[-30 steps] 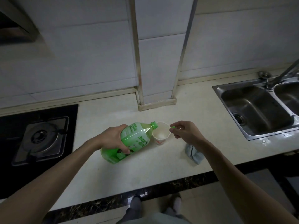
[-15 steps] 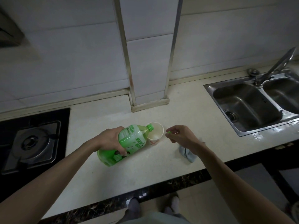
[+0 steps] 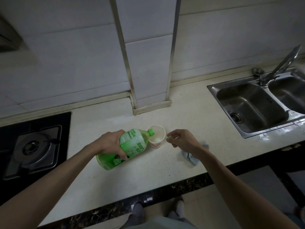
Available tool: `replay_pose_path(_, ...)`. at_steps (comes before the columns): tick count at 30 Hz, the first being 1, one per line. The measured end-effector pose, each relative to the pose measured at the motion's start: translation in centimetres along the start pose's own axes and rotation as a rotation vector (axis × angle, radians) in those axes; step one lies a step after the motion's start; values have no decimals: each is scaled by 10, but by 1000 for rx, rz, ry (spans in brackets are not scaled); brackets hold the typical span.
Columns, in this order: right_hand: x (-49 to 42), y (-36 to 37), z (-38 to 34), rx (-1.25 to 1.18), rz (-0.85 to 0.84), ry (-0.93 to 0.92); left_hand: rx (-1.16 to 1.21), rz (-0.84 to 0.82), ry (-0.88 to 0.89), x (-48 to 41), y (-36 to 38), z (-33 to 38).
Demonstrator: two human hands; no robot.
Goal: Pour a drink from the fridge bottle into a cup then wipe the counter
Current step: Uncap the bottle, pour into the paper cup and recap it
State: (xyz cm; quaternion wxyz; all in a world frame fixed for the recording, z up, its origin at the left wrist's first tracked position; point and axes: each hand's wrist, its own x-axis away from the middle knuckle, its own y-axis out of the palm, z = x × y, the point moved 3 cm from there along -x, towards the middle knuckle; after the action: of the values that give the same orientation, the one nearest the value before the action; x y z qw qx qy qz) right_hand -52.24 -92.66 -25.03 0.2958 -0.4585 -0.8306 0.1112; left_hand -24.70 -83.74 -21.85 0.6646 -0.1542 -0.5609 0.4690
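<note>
- Green plastic bottle (image 3: 122, 149) sits tilted in my left hand (image 3: 109, 144), fingers wrapped round its middle over the label
- Its uncapped neck points away from those fingers to the right and rests at the near rim of the paper cup (image 3: 156, 135)
- Green drink fills the fat lower end, which hangs low over the pale counter (image 3: 148, 176) below my left fingers; I cannot tell whether it touches the surface
- White cup stands upright on the counter between my two hands, closer to the bottle's mouth than to my right fingers; I cannot tell how much drink it holds
- My right hand (image 3: 183, 140) hovers just right of the cup, apart from it, thumb and forefinger pinching the small green cap (image 3: 170, 136), the other fingers loosely curled
- Grey-blue cloth (image 3: 191, 158) lies crumpled on the counter just right of my right fingers, partly hidden under that wrist
- Steel sink (image 3: 247, 103) with its tap (image 3: 283, 63) lies well to the right of my right hand
- Black gas hob (image 3: 34, 146) lies well to the left of my left hand
</note>
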Motion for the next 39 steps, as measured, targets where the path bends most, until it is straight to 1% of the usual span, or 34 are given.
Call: replay_pose_path(39, -24, -4, 6, 23, -29, 1, -168, -20, -48, -13, -11, 3)
